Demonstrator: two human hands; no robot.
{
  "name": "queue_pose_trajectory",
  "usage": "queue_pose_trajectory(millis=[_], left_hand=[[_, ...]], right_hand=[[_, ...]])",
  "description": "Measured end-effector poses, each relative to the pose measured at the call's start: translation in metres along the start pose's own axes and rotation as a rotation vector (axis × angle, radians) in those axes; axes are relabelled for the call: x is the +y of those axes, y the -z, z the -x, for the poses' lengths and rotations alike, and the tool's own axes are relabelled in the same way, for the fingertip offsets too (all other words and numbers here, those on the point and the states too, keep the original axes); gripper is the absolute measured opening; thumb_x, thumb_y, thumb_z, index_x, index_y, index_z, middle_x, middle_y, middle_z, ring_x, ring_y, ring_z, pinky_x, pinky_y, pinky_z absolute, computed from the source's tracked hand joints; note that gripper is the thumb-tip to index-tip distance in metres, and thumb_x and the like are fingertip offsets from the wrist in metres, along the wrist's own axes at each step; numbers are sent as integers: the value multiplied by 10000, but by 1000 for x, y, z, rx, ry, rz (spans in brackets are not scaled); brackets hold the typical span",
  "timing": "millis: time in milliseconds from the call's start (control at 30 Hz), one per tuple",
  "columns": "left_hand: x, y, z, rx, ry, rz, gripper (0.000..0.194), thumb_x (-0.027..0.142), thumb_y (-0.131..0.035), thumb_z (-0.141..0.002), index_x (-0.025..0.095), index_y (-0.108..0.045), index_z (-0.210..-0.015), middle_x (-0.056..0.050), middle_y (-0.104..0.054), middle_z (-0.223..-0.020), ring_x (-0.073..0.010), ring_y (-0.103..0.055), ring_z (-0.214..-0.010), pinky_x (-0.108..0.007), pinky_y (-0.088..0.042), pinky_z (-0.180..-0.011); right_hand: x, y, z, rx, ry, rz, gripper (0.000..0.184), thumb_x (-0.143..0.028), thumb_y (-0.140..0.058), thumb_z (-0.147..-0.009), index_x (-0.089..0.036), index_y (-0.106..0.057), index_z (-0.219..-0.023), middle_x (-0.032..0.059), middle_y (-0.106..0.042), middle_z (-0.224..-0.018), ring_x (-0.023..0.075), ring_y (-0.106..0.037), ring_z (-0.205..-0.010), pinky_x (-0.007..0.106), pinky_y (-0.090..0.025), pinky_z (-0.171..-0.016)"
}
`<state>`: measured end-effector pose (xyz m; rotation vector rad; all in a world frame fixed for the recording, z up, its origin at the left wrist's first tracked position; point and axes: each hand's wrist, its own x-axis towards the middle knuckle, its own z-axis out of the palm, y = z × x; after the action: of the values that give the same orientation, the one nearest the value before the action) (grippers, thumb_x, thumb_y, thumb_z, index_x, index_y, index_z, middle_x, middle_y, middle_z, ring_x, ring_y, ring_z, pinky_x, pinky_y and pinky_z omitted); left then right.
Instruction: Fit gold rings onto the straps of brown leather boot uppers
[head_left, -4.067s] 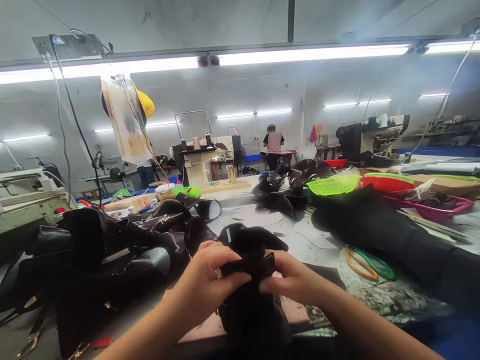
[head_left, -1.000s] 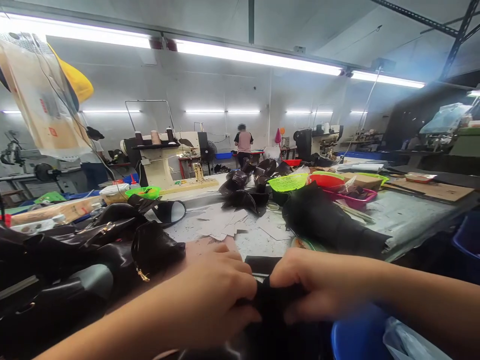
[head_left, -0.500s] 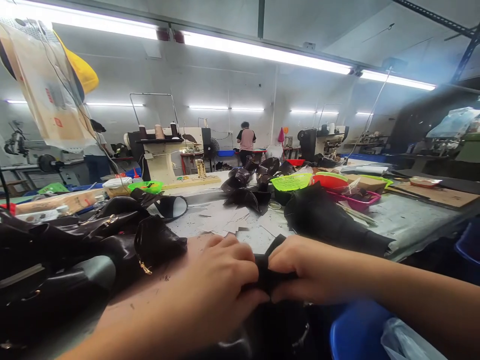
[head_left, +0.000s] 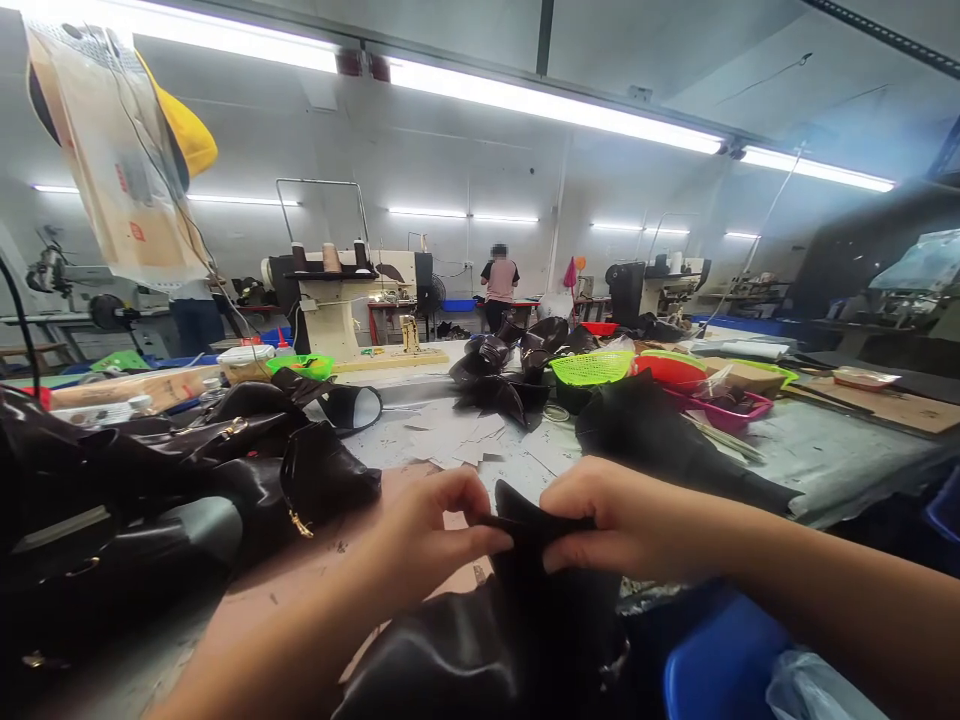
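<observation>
My left hand and my right hand both pinch the top edge of a dark brown leather piece at the near edge of the worktable. The fingers of each hand are closed on the leather, thumbs pressed against forefingers, a few centimetres apart. The rest of the glossy leather hangs down below my hands toward my lap. A pinkish board lies under my left forearm.
A heap of dark leather bags with gold clasps fills the left. A black fabric roll lies right of centre. Green, red and pink baskets stand behind it. A blue bin is at bottom right. A person stands far back among sewing machines.
My hands have lifted a little and drawn slightly apart, and more of the glossy leather shows below them. The camera has tilted slightly upward and left.
</observation>
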<state>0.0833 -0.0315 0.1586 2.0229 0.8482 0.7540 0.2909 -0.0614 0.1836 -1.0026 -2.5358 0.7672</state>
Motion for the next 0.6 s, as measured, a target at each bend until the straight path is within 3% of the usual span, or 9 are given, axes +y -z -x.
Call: queue_pose_trajectory(millis=[133, 200, 267, 333, 467, 600], left_hand=[[-3, 2, -2, -33, -58, 153, 234, 287, -669, -642, 173, -468, -603, -69, -528, -1052, -227, -441, -1017, -339, -305, -877], [-5, 0, -2, -118, -48, 258, 237, 278, -648, -659, 178, -438, -620, -33, -534, -872, -182, -466, -874, -302, -341, -771], [-7, -3, -2, -145, -39, 309, 244, 262, -630, -671, 182, -405, -622, 32, -440, -665, -125, -412, -678, -253, -323, -634], [-8, -6, -1, -103, -31, 340, 248, 235, -631, -664, 184, -388, -647, 57, -392, -625, -100, -362, -617, -233, -296, -581], [-5, -12, 2, 13, -34, 396, 279, 202, -621, -670, 211, -363, -776, 66, -456, -644, -93, -408, -597, -229, -329, -576], [3, -18, 8, 128, -68, 200, 213, 180, -597, -675, 213, -454, -829, 65, -470, -611, -102, -449, -590, -228, -350, -569]], right_hand=[[1, 1, -1, -57, 50, -76, 162, -222, -591, -794, -111, -588, -675, -64, -387, -563, 59, -367, -530, 167, -311, -504], [1, 2, -1, -65, 68, -84, 173, -223, -586, -794, -109, -579, -664, -64, -386, -560, 58, -366, -526, 166, -312, -501], [2, 2, -2, -53, 73, -75, 195, -221, -588, -785, -112, -555, -626, -67, -370, -546, 55, -351, -512, 166, -302, -488], [3, 1, -2, -35, 57, -62, 213, -219, -587, -773, -120, -528, -594, -71, -355, -530, 52, -335, -495, 167, -289, -469], [-1, -2, -2, 4, -40, 30, 155, -166, -581, -723, -132, -525, -582, -71, -373, -508, 53, -342, -471, 165, -274, -442], [-14, -10, -5, 162, 22, 225, 76, -195, -584, -747, -135, -605, -704, -26, -526, -576, 78, -433, -508, 184, -317, -489]])
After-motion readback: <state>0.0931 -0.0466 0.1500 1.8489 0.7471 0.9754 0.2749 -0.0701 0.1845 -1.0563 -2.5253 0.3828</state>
